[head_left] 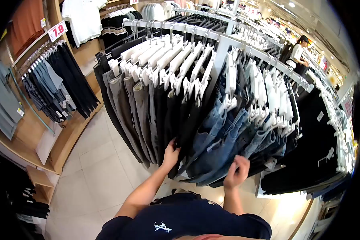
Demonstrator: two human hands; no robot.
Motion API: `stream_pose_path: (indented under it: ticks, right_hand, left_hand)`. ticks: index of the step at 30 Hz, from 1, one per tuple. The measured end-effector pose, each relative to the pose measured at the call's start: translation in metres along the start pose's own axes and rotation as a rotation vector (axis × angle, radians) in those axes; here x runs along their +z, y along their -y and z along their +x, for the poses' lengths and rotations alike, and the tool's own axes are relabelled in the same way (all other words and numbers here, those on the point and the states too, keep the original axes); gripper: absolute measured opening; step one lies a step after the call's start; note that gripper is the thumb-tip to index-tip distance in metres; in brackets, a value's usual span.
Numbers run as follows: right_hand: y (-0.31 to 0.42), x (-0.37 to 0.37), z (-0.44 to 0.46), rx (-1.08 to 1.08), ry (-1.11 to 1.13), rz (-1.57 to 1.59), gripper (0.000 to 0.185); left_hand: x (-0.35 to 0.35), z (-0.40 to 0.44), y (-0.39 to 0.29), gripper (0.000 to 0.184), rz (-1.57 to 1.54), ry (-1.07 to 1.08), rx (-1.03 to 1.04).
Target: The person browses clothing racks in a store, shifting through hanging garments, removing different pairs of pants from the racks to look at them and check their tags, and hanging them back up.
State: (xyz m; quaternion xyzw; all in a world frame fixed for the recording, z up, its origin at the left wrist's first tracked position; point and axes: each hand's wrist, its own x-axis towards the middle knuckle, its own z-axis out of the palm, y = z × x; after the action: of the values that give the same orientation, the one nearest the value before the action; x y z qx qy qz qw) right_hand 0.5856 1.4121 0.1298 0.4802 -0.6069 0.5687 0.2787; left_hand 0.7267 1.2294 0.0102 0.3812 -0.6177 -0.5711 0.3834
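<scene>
My left hand (pixel 171 155) is closed on the edge of a pair of black trousers (pixel 171 116), low on the hanging row. Part of its fingers is hidden in the dark cloth. In front of the blue jeans (pixel 224 148), my right hand (pixel 237 172) is raised with its fingers curled in, and no garment shows in it. The trousers and jeans hang by white clip hangers (pixel 176 56) from a curved metal rail (pixel 188 29). Grey-brown trousers (pixel 142 108) hang left of the black ones.
A wooden wall shelf (pixel 74 140) with hanging clothes and a price sign (pixel 57 31) stands on the left. More black garments (pixel 308 140) hang at the right. A person (pixel 298 52) stands beyond the rack at the upper right. Pale floor tiles (pixel 102 168) lie below.
</scene>
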Motion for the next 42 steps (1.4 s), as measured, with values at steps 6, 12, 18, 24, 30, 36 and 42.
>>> stream_pose_path:
  ticks: [6,12,18,24,30,36,42]
  right_hand:
    - [0.044,0.063,-0.005,-0.045,0.666,0.635,0.018]
    - [0.057,0.136,-0.034,0.013,1.366,0.502,0.083]
    - [0.072,0.193,-0.031,0.157,1.158,0.360,0.091]
    - [0.112,0.248,-0.047,0.362,0.916,0.197,0.085]
    - [0.161,0.262,-0.039,0.200,0.416,0.167,0.078]
    - [0.174,0.296,-0.026,0.098,0.043,-0.031,0.065]
    - [0.161,0.331,0.033,0.484,0.072,0.058,0.045]
  left_hand:
    - [0.007,-0.006,0.022,0.028,0.192,-0.145,-0.001]
    - [0.029,-0.048,0.038,0.028,0.262,0.284,-0.072]
    - [0.012,-0.061,0.031,0.027,0.237,0.582,0.050]
    - [-0.062,-0.054,0.054,0.024,0.405,0.662,0.158]
    - [-0.244,-0.094,0.073,0.024,0.021,0.350,-0.309]
    - [-0.442,-0.170,0.170,0.019,0.128,-0.137,-0.628]
    - [-0.518,-0.182,0.156,0.020,0.107,-0.538,-0.595]
